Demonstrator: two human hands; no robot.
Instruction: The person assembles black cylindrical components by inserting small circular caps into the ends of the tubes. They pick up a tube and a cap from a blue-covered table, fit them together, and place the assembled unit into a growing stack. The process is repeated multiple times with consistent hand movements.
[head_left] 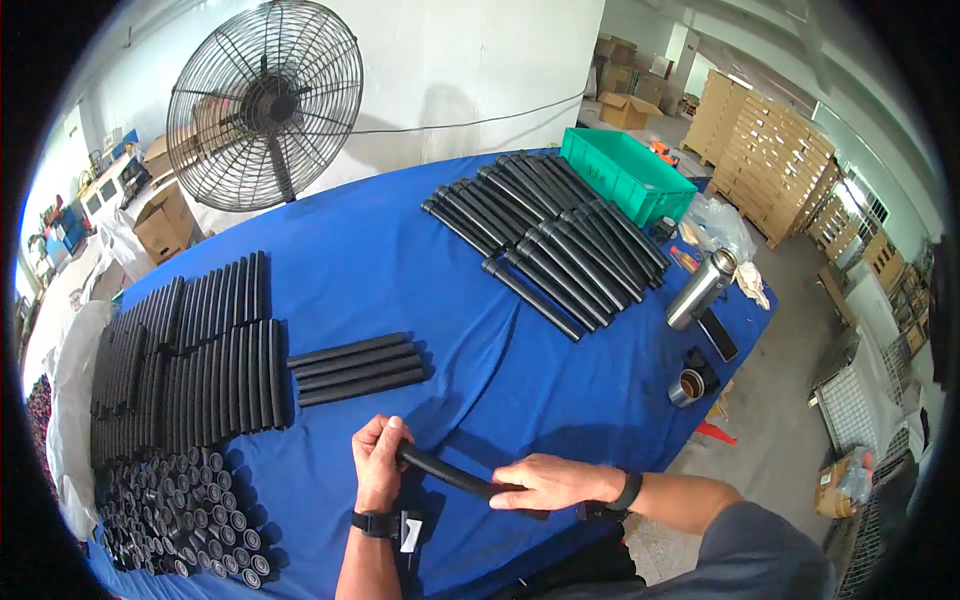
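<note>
A black tube [447, 470] is held slantwise between my hands, just above the near part of the blue cloth. My left hand [379, 456] is closed at its left end, thumb and fingers up by the tip. Around the right part of the tube my right hand [548, 482] is closed from above, hiding some of that end. Several loose black tubes [358, 368] lie side by side just beyond my left hand. Further left are stacked rows of the same tubes [220, 380], with a heap of round black caps [190, 515] nearer to me.
Black tubes with collared ends [545, 235] lie in rows at the far right, beside a green crate [630, 175]. A steel flask [702, 290], a phone [718, 334] and a metal cup [687, 387] stand along the right edge. Behind the table is a large fan [268, 105].
</note>
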